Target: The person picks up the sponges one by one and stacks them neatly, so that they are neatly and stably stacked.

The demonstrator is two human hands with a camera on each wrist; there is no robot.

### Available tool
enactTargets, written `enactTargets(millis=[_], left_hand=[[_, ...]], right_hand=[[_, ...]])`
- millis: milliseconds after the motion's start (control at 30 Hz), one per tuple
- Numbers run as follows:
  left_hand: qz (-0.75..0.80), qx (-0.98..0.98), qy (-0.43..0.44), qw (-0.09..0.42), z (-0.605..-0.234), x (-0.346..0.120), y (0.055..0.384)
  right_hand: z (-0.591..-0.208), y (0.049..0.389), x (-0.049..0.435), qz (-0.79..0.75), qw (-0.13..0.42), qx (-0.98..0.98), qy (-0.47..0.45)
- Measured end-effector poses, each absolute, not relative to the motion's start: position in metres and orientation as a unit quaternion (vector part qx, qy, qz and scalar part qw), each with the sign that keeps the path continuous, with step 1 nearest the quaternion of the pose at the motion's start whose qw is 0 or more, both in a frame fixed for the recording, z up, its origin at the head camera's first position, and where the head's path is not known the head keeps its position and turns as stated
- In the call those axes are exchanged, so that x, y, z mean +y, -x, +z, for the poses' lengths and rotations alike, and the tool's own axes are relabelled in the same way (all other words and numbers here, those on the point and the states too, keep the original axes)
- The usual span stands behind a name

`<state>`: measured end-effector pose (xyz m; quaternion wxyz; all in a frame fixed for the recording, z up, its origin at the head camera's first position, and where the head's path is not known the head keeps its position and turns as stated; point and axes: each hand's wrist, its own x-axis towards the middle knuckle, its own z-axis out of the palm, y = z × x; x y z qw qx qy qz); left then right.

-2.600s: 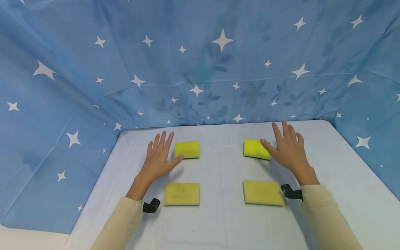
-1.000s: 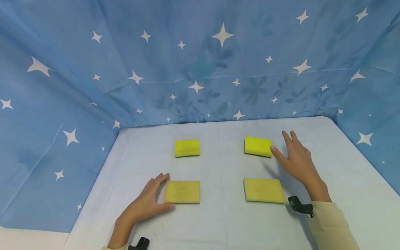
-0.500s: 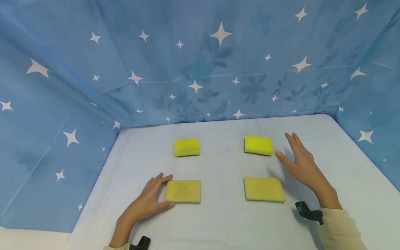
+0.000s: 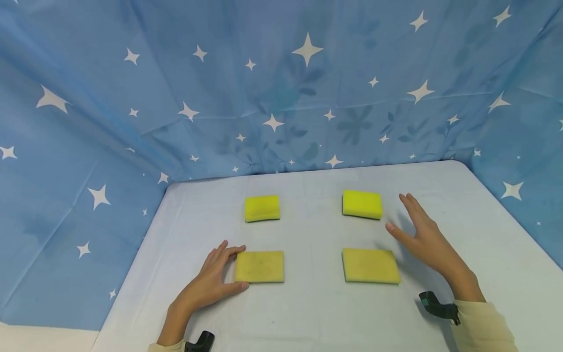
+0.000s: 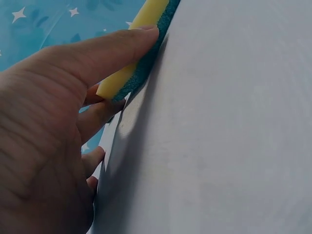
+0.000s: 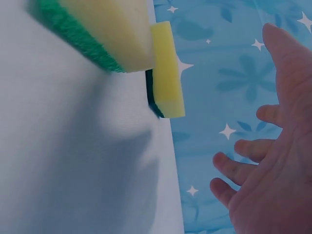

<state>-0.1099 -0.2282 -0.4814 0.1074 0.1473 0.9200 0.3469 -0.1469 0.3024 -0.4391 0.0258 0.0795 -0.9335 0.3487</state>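
My left hand [image 4: 206,283] pinches the near left sponge [image 4: 260,267] by its left end, thumb along the near edge and a finger at the far edge. Seen from the left wrist, this sponge [image 5: 150,13] has a yellow body over a blue-green scouring layer. My right hand [image 4: 426,242] holds nothing; its fingers are extended above the table, right of the far right sponge [image 4: 362,204] and the near right sponge [image 4: 371,266]. In the right wrist view the right hand [image 6: 278,165] is apart from both sponges.
A far left sponge [image 4: 262,208], brighter yellow, lies behind the held one. All the sponges lie on a white-covered table [image 4: 308,313]. A blue curtain with white stars [image 4: 281,88] hangs behind and at both sides.
My left hand came down from beside the far left sponge to the near left one, which has since shifted slightly right. My right hand drew back, rightward from the far right sponge.
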Motion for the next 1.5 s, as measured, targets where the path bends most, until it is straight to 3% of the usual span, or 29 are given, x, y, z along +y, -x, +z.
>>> enactTargets(millis=[600,1100,1500], left_hand=[[0.350,0.922,-0.145,0.085,-0.490,-0.221,0.104],[0.332,0.929,-0.146,0.073,-0.488,-0.227,0.107],[0.335,0.927,-0.148,0.084,-0.492,-0.229,0.112]], right_hand=[[-0.444,0.119,0.303,0.355,-0.063,-0.930,-0.074],[-0.454,0.107,0.303,0.378,-0.137,-0.908,-0.121],[-0.464,0.104,0.299,0.348,-0.129,-0.914,-0.167]])
